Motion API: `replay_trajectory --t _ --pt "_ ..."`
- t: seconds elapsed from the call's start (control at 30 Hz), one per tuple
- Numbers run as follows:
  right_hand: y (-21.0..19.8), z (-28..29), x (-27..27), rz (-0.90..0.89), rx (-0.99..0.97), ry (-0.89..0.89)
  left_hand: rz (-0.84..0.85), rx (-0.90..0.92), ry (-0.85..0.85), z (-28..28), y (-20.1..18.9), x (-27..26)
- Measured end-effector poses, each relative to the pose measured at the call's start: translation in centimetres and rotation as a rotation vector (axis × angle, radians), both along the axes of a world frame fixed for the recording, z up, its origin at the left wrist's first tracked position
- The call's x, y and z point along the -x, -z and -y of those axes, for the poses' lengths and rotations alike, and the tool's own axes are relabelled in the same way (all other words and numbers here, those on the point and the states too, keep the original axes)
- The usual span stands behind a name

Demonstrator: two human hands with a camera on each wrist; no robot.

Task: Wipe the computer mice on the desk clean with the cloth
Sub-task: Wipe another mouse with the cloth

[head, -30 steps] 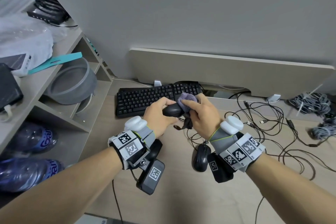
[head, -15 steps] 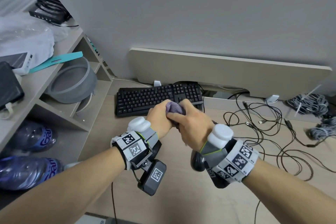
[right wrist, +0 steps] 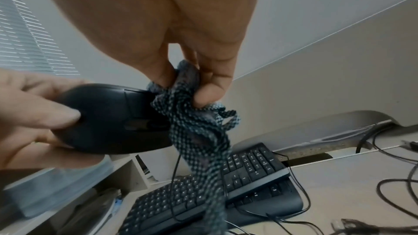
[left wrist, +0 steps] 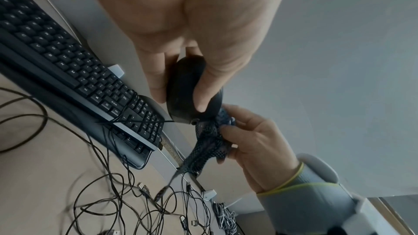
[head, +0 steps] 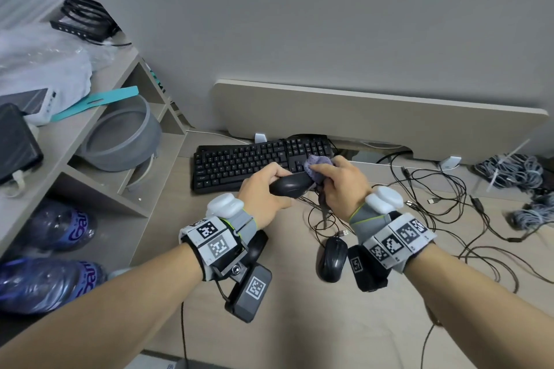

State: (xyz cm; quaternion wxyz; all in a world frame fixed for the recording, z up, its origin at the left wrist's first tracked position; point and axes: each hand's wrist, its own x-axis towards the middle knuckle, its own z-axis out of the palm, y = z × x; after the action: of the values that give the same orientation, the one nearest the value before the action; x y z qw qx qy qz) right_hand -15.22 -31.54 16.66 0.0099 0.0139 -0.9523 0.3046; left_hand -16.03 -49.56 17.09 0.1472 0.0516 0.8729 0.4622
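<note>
My left hand (head: 266, 189) grips a black wired mouse (head: 290, 185) above the desk, in front of the keyboard; the left wrist view shows thumb and fingers curled round the mouse (left wrist: 187, 94). My right hand (head: 338, 186) pinches a bunched purple-grey checked cloth (head: 318, 165) against the front end of that mouse (right wrist: 108, 119); the cloth (right wrist: 199, 122) hangs down below the fingers. A second black mouse (head: 332, 257) lies on the desk below my right wrist. Something dark shows under my left wrist; I cannot tell what it is.
A black keyboard (head: 257, 162) lies at the back of the desk by a beige board (head: 389, 123). Tangled black cables (head: 443, 213) and grey cable bundles (head: 509, 171) cover the right side. Shelves on the left hold a grey tub (head: 120, 141) and water bottles (head: 45, 278).
The right hand with the cloth, which covered the mouse half a second ago, has slid back to the mouse's front end, so the black mouse body shows again.
</note>
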Motion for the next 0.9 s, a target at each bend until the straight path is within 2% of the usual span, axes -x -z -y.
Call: replay_trajectory --t 0.1,0.23,0.3,0.43,0.6,0.73,0.83,0.9 --pt "-0.2 0.2 0.4 -0.021 -0.017 0.036 0.014 -0.016 0.006 -0.2 -0.1 0.0" --pt "-1.1 2.2 -1.1 -0.158 -0.004 -0.090 0.011 -0.021 0.000 -0.2 0.0 0.6" --pt "-0.7 1.7 -0.8 -0.117 0.022 -0.094 0.026 -0.025 -0.001 -0.1 0.0 0.6" --pt "1.4 -1.5 0.6 0.097 -0.037 0.043 0.040 -0.087 -0.031 0.2 -0.1 0.6" --pt "1.5 -1.7 0.6 0.154 0.051 0.072 0.126 -0.289 -0.129 -0.4 -0.6 1.2" --pt "1.4 -1.1 0.9 0.158 0.174 0.101 0.207 -0.387 -0.164 -1.4 -0.9 1.0" --pt "0.6 -0.9 1.0 0.107 0.365 0.129 0.216 -0.267 -0.078 -1.7 -0.7 0.9" --pt "-0.2 -0.9 1.2 0.096 0.513 0.143 0.254 -0.291 -0.081 -2.0 -0.6 0.8"
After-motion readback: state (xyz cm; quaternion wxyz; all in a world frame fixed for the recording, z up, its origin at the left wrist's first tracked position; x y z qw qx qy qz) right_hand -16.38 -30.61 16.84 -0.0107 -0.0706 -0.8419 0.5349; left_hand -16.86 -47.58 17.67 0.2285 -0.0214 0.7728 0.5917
